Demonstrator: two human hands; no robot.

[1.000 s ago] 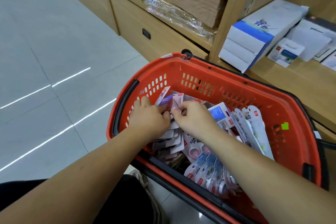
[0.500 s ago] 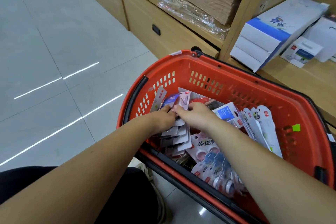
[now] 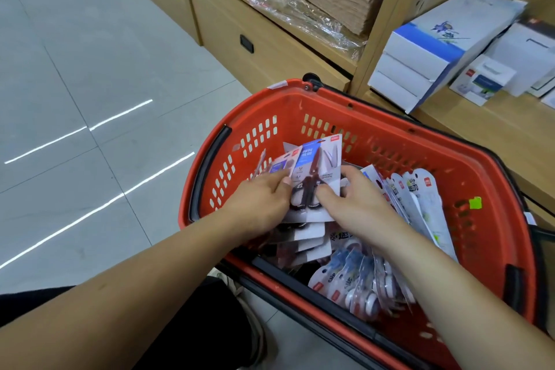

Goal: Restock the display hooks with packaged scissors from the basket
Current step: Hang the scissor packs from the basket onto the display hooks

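Scissors pack point(image 3: 310, 161) sits propped between both hands in the basket point(image 3: 405, 144), long axis pointing away from the body, hang-tab end farthest. Left hand point(image 3: 261, 201) pinches its left edge and right hand point(image 3: 360, 204) its right, seemingly; neither is nearer.

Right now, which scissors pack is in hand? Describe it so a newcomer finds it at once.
Start at the red basket beside the wooden shelves. At its left end, the left hand and right hand pinch one scissors pack tilted up above the pile. It alone shows black-handled scissors full-face with a blue panel, unlike the round-topped white packs to its right.
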